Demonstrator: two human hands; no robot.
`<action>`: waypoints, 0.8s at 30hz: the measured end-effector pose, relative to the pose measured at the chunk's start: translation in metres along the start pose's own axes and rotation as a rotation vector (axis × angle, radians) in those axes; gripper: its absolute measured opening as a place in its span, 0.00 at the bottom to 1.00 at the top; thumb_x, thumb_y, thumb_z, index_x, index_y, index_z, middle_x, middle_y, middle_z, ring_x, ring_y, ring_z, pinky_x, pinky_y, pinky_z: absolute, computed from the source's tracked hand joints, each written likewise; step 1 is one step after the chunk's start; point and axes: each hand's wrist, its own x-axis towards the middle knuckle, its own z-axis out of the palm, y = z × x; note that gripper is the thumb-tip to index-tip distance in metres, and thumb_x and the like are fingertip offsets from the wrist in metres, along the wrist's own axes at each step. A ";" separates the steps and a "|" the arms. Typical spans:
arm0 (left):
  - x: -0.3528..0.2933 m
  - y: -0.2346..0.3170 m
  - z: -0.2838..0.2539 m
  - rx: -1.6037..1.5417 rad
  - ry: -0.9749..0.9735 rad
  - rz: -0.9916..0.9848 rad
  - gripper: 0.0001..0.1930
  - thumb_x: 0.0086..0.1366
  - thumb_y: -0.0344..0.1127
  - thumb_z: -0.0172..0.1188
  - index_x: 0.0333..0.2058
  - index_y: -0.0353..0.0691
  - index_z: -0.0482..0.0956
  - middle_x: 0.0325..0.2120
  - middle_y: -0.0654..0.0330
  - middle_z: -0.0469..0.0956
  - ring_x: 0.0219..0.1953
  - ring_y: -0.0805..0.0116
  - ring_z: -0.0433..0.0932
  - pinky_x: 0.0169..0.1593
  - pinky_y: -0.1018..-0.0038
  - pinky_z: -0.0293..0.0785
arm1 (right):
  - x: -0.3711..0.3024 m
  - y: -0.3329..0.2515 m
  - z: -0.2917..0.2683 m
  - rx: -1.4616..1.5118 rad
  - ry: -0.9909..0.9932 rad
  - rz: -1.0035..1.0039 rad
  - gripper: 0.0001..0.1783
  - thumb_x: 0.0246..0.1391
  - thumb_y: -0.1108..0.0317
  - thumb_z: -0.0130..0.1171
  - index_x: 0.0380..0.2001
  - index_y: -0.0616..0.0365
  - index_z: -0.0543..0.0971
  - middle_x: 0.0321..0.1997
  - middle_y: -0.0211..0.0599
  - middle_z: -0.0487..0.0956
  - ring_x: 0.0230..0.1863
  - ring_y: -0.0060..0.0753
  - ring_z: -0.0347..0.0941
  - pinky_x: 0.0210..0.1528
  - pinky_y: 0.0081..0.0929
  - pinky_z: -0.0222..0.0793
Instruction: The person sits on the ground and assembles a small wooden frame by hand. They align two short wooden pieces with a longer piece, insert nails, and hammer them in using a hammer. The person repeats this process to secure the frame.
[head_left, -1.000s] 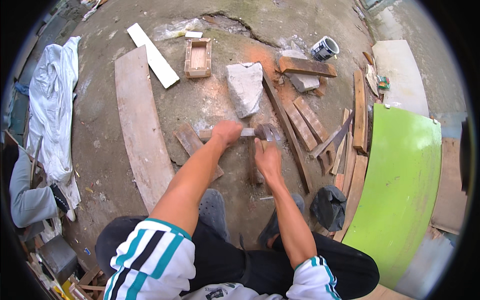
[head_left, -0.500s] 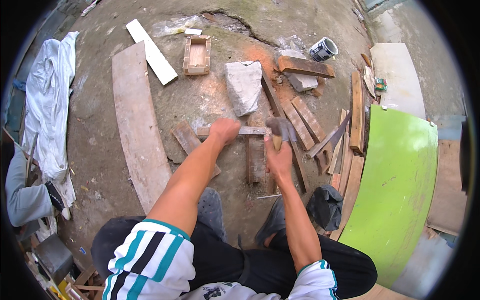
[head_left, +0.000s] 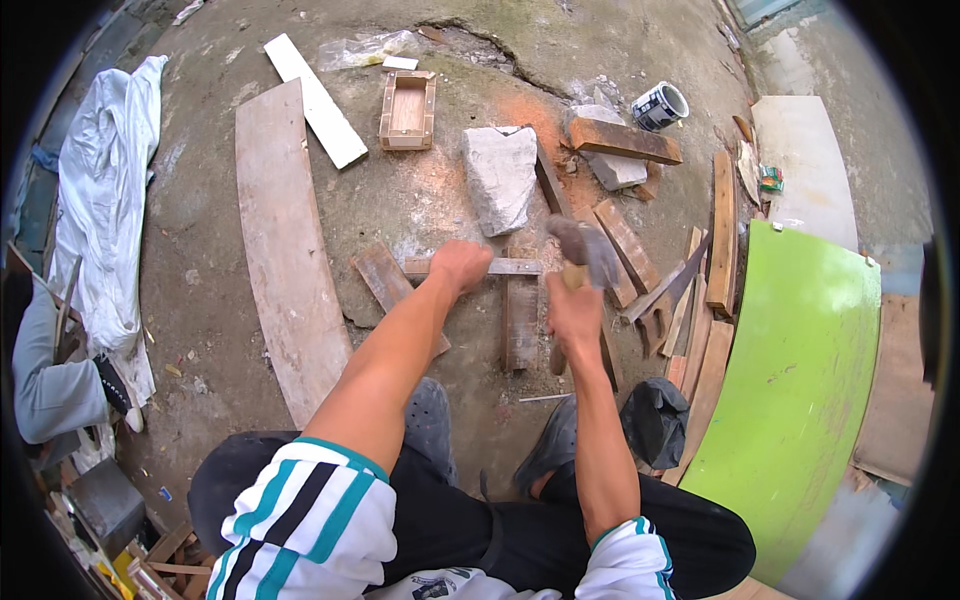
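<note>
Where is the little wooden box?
In the head view the small wooden box sits up top on the ground, between the white board and the grey stone block.

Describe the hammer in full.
The hammer has a dark grey metal head, blurred, and a light wooden handle. The right hand grips the handle just below the head, hiding most of it. The head is raised over the thin wooden strip that the left hand pins down across a short plank. The head looks clear of the wood, though blur makes contact hard to rule out.
</note>
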 end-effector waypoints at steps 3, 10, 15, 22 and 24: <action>-0.006 -0.011 0.003 0.006 -0.020 -0.013 0.11 0.64 0.28 0.54 0.40 0.36 0.83 0.41 0.48 0.85 0.45 0.49 0.85 0.47 0.58 0.82 | -0.024 -0.074 -0.010 0.388 0.026 -0.137 0.15 0.59 0.65 0.57 0.20 0.59 0.71 0.10 0.27 0.68 0.09 0.22 0.65 0.11 0.27 0.59; 0.005 0.003 -0.001 -0.005 -0.022 0.018 0.11 0.64 0.28 0.53 0.41 0.37 0.83 0.41 0.48 0.85 0.45 0.48 0.85 0.46 0.58 0.82 | -0.006 0.045 0.023 -0.221 -0.136 0.206 0.16 0.58 0.66 0.58 0.17 0.56 0.71 0.10 0.27 0.68 0.10 0.22 0.66 0.12 0.27 0.59; -0.004 -0.004 -0.002 0.005 -0.013 -0.016 0.12 0.65 0.29 0.52 0.40 0.38 0.84 0.42 0.47 0.85 0.45 0.47 0.84 0.47 0.57 0.82 | -0.010 -0.043 -0.010 0.173 -0.016 -0.040 0.14 0.59 0.65 0.59 0.22 0.58 0.72 0.13 0.30 0.71 0.12 0.23 0.67 0.13 0.26 0.61; 0.004 -0.001 0.003 -0.011 -0.020 -0.002 0.12 0.65 0.29 0.51 0.40 0.39 0.85 0.42 0.48 0.85 0.45 0.48 0.85 0.46 0.57 0.82 | -0.006 0.003 0.011 -0.027 -0.177 0.171 0.12 0.61 0.63 0.57 0.33 0.62 0.78 0.18 0.37 0.76 0.16 0.29 0.73 0.18 0.30 0.68; 0.008 0.009 -0.009 0.002 0.002 0.011 0.12 0.65 0.29 0.52 0.40 0.39 0.85 0.42 0.48 0.85 0.45 0.48 0.85 0.46 0.58 0.82 | 0.004 0.022 0.016 -0.269 -0.259 0.393 0.15 0.61 0.61 0.56 0.38 0.64 0.80 0.20 0.41 0.78 0.18 0.32 0.76 0.20 0.32 0.70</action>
